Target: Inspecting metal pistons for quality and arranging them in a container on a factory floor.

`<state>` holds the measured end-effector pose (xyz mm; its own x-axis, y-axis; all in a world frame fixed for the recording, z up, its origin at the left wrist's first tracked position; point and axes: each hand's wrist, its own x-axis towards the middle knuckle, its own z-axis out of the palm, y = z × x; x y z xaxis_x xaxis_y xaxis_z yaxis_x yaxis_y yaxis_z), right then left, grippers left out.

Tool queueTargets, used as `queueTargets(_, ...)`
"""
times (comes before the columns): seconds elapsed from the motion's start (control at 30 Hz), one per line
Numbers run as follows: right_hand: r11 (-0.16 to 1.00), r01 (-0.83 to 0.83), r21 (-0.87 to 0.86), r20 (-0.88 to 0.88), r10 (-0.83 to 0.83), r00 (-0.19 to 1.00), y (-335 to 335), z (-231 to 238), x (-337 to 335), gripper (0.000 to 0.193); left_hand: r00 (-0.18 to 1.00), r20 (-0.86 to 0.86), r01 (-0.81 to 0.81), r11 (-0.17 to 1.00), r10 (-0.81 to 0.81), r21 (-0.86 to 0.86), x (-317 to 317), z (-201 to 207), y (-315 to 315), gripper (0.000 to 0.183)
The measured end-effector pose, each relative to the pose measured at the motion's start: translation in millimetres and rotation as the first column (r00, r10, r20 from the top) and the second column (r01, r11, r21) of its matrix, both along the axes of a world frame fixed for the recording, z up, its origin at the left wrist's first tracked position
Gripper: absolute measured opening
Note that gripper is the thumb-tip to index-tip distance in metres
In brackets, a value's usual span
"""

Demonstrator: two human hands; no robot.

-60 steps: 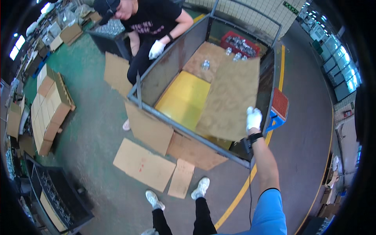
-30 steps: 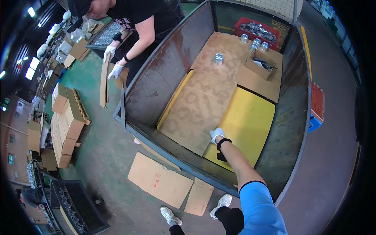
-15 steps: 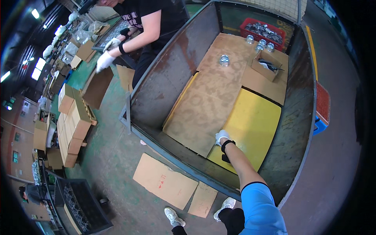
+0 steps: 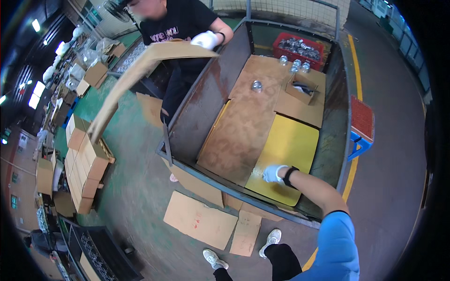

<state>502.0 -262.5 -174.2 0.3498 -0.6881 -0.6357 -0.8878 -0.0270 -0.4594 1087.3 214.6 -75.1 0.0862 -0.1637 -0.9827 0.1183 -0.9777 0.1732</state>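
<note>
My right hand [image 4: 273, 173], in a white glove with a black wrist strap, reaches down into a large rusty metal bin [image 4: 191, 122]. It rests at the near left edge of a yellow sheet [image 4: 288, 143] lying on the bin floor, beside a brown cardboard sheet [image 4: 239, 133]. Whether the fingers grip the yellow sheet is unclear. My left hand is out of view. Across the bin, a person in a black shirt lifts a long cardboard sheet [image 4: 136, 75] with a gloved hand [image 4: 205, 40].
A small open box [image 4: 302, 89], shiny round metal parts [image 4: 256, 85] and a red crate [image 4: 300, 47] of parts sit at the bin's far end. Flat cardboard pieces [image 4: 199, 220] lie on the floor by my feet. Stacked cartons [image 4: 84, 164] stand left; a blue stand [image 4: 360, 145] is right.
My right hand went from the bin's rim down onto the yellow sheet, which now lies on the right. The other person has raised a long cardboard sheet over the bin's edge.
</note>
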Motion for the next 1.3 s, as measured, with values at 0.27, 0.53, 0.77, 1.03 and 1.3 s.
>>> queueTargets(0.27, 0.883, 0.438, -0.171, -0.044, -0.451, 0.892, 218.3, 209.3, 29.5, 0.039, 0.909, 0.097, 0.416, 0.872, -0.405, -0.26, 19.3, 23.3, -94.0, 0.032)
queueTargets(0.53, 0.812, 0.582, 0.038, -0.044, -0.581, 0.813, 352.0, 251.6, 170.3, 0.047, 0.882, 0.083, 0.465, 0.832, -0.463, -0.303, 50.3, 69.7, -173.2, 0.019)
queueTargets(0.77, 0.819, 0.498, 0.283, -0.004, -0.519, 0.855, 407.7, 272.9, 251.1, 0.044, 0.301, 0.513, 0.913, 0.088, -0.804, -0.398, 146.5, 26.1, -194.4, 0.025)
queueTargets(1.03, 0.777, 0.588, 0.227, -0.161, -0.565, 0.809, 451.0, 270.4, 235.9, 0.042, 0.251, 0.45, 0.892, 0.023, -0.857, -0.452, 168.7, 29.4, -232.2, 0.031)
queueTargets(1.3, 0.944, 0.257, 0.205, -0.1, -0.241, 0.965, 420.6, 224.6, 143.2, 0.036, 0.109, 0.571, 0.945, -0.094, -0.813, -0.314, 124.6, 0.3, -97.4, 0.029)
